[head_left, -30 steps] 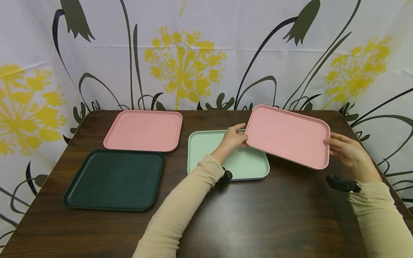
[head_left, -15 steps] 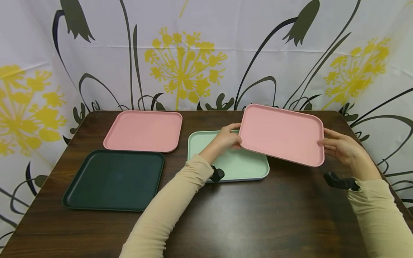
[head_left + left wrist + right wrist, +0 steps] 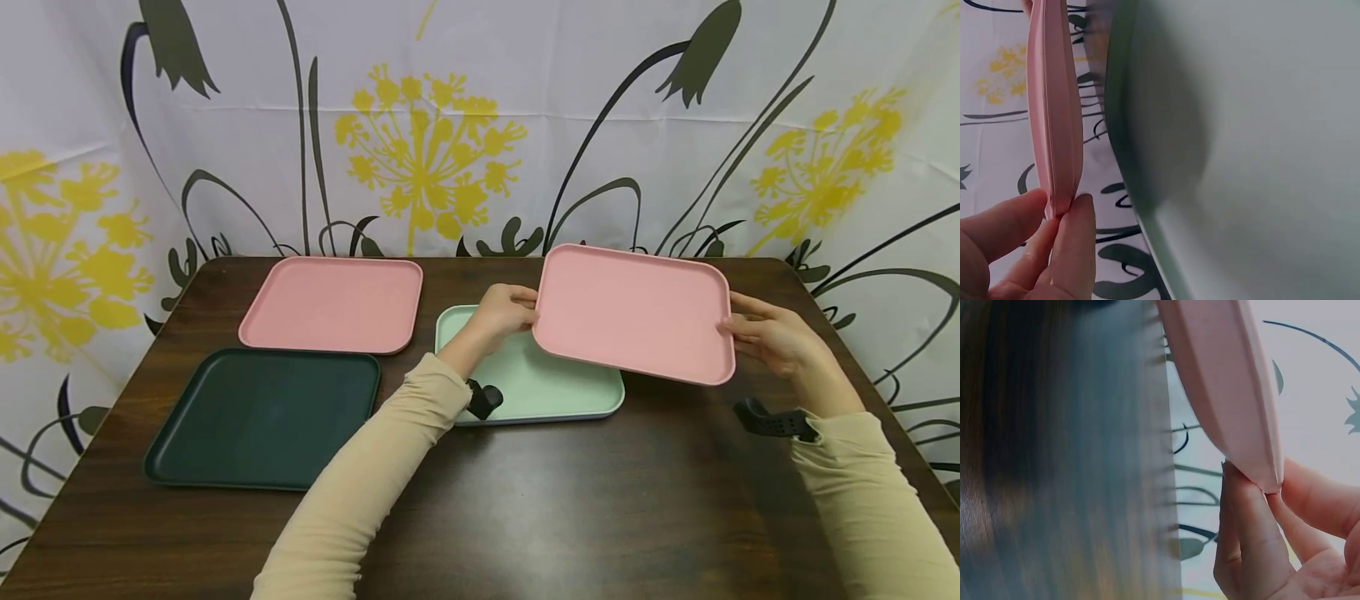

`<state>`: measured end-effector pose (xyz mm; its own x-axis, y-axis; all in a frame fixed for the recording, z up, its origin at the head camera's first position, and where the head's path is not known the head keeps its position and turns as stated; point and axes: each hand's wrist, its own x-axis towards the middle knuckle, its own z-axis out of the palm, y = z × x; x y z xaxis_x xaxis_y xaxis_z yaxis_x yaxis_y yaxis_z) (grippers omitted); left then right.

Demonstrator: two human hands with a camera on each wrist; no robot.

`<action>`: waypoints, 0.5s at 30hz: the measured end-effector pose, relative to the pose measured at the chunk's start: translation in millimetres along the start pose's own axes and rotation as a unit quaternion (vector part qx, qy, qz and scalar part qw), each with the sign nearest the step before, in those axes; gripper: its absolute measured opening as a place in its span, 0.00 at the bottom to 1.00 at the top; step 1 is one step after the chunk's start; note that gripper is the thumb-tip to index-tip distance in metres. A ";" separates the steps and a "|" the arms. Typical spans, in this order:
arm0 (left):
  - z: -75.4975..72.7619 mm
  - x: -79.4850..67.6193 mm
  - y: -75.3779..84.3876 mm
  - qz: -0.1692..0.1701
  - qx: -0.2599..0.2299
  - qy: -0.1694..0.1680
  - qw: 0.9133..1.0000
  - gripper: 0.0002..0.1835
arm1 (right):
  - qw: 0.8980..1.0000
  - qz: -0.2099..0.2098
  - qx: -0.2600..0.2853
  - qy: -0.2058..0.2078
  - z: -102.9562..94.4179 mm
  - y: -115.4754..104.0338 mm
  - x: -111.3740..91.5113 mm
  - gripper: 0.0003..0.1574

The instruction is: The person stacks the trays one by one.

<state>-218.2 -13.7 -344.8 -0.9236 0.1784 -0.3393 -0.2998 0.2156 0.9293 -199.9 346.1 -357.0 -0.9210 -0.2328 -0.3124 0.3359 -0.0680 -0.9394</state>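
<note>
I hold a pink tray (image 3: 633,312) in the air over the right half of the table, slightly tilted. My left hand (image 3: 506,310) pinches its left edge, and the left wrist view shows thumb and fingers (image 3: 1072,244) clamped on the pink tray's rim (image 3: 1054,125). My right hand (image 3: 765,333) pinches the right edge; its fingers (image 3: 1254,544) grip the pink tray's rim (image 3: 1229,394). A mint green tray (image 3: 525,379) lies flat on the table beneath, partly covered by the held tray; the green tray (image 3: 1241,156) fills the left wrist view.
A second pink tray (image 3: 333,302) lies at the back left of the dark wooden table (image 3: 600,500). A dark green tray (image 3: 266,417) lies in front of it. A flower-printed cloth (image 3: 450,125) hangs behind the table.
Both hands have carried the pink tray to the left, so it now covers more of the mint green tray. The other trays have not moved.
</note>
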 end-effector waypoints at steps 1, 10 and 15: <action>-1.7 -0.5 0.3 0.001 0.004 0.004 1.000 0.19 | 1.000 0.000 -0.007 0.001 2.2 -0.7 0.3 0.48; -19.1 -11.5 0.7 0.009 0.034 0.002 0.999 0.26 | 0.999 -0.018 -0.041 0.001 22.1 -3.7 2.6 0.45; -29.7 -18.8 -3.2 0.002 0.062 -0.015 0.998 0.29 | 0.997 -0.006 -0.082 0.010 36.0 -6.1 5.0 0.49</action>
<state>-206.9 -46.3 -337.1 -0.9168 0.2070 -0.3414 -0.2623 0.3324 0.9059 -199.5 310.4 -347.7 -0.9287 -0.2138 -0.3030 0.2905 0.0886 -0.9528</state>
